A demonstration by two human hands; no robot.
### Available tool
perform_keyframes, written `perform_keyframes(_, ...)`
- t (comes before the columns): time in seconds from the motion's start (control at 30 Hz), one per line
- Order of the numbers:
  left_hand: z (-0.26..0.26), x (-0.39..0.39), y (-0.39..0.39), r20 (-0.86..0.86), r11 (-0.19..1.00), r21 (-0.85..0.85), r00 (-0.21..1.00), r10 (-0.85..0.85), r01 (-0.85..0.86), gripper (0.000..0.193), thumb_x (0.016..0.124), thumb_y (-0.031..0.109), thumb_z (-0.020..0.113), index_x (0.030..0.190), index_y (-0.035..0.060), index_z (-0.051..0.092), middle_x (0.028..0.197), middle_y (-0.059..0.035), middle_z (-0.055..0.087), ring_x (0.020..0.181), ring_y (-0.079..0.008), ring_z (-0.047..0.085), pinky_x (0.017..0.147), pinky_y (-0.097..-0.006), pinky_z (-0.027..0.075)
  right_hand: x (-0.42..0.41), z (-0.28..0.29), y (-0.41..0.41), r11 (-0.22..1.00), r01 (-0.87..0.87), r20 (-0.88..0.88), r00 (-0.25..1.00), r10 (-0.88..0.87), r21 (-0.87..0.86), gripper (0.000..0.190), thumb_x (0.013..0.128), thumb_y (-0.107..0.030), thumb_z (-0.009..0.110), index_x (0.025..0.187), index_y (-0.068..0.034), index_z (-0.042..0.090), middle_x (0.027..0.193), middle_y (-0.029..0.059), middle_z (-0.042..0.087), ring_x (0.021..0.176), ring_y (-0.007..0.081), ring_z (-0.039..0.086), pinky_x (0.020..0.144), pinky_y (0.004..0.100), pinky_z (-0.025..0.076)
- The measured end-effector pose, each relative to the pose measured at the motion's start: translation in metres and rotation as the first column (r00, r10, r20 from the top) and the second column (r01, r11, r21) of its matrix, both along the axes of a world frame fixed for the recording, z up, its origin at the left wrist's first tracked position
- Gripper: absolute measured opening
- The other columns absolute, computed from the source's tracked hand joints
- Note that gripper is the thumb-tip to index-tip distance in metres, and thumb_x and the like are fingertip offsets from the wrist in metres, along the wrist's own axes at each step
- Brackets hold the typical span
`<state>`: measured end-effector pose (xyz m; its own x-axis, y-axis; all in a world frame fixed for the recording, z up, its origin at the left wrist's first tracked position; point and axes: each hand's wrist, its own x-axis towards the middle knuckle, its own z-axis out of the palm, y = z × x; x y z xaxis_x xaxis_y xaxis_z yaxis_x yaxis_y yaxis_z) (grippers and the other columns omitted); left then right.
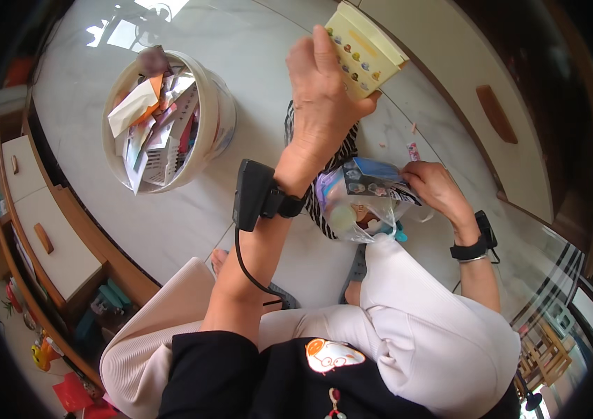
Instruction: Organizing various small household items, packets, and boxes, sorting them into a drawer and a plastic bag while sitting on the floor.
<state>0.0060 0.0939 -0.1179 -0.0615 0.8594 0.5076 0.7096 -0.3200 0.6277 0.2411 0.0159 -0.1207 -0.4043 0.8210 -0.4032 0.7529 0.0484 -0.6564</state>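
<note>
My left hand (325, 86) grips a pale yellow cardboard box (362, 50) printed with rows of small coloured figures, raised above the tiled floor. My right hand (435, 186) pinches the edge of a dark printed card or flattened packet (375, 178) at the mouth of a clear plastic bag (375, 217). That bag holds several coloured items, among them a round pale green one, which I cannot name for sure. A black-and-white striped bag or cloth (320, 214) lies around and behind it, partly hidden by my left arm.
A white round bucket (215, 120) full of paper scraps and packaging stands on the left. Small scraps and a little pink wrapper (413, 152) lie on the floor. A cabinet with a wooden handle (495, 114) borders the right; drawers (47, 225) stand at the left.
</note>
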Motion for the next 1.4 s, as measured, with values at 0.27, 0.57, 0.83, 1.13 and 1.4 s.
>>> perform_keyframes(0.27,-0.001,0.010,-0.001,0.012,0.998,0.003,0.998,-0.063,0.063,0.102,0.054,0.014,0.084,0.135,-0.0064,0.027,0.119,-0.0237,0.039,0.108,-0.0379,0.043,0.088,-0.0412,0.046,-0.003,-0.046,0.006,0.973,0.101,0.025,0.994,-0.109,0.209,0.011,0.080,-0.012,0.062,0.083,-0.002,0.061,0.078,0.0171,0.062,0.075,0.0370,0.059,0.067,0.0437,0.046)
perform_keyframes(0.57,0.003,0.019,-0.008,0.052,0.992,-0.077,0.994,-0.099,0.103,0.103,0.053,0.014,0.085,0.136,-0.0042,0.027,0.121,-0.0232,0.038,0.112,-0.0385,0.042,0.090,-0.0415,0.046,-0.020,-0.087,0.030,0.927,-0.057,0.122,0.992,0.012,0.372,0.013,0.078,-0.013,0.063,0.088,-0.006,0.058,0.087,0.0133,0.059,0.077,0.0357,0.060,0.066,0.0427,0.048)
perform_keyframes(0.83,-0.009,0.023,-0.019,0.037,0.979,-0.140,0.989,-0.143,0.147,0.105,0.053,0.013,0.087,0.137,-0.0014,0.027,0.124,-0.0213,0.037,0.114,-0.0378,0.043,0.093,-0.0419,0.046,-0.031,-0.063,0.019,0.859,-0.141,0.240,0.970,0.022,0.491,0.013,0.075,-0.009,0.061,0.083,-0.003,0.053,0.084,0.0143,0.057,0.078,0.0349,0.061,0.063,0.0450,0.049)
perform_keyframes(1.13,-0.011,0.029,-0.023,0.066,0.965,-0.180,0.981,-0.184,0.193,0.106,0.052,0.013,0.087,0.138,-0.0014,0.027,0.125,-0.0211,0.036,0.114,-0.0381,0.044,0.094,-0.0421,0.045,0.073,-0.064,-0.020,0.757,0.463,-0.008,0.855,-0.519,0.461,0.016,0.077,0.003,0.058,0.091,-0.004,0.061,0.086,0.0132,0.060,0.074,0.0278,0.062,0.065,0.0361,0.050)
perform_keyframes(1.4,-0.010,0.034,-0.022,0.083,0.957,-0.201,0.977,-0.194,0.207,0.105,0.054,0.014,0.087,0.138,-0.0023,0.027,0.125,-0.0213,0.035,0.115,-0.0377,0.043,0.095,-0.0419,0.044,0.111,-0.078,-0.037,0.787,0.511,-0.019,0.842,-0.539,0.346,0.009,0.081,-0.006,0.066,0.089,-0.003,0.061,0.085,0.0106,0.060,0.071,0.0233,0.062,0.063,0.0324,0.049)
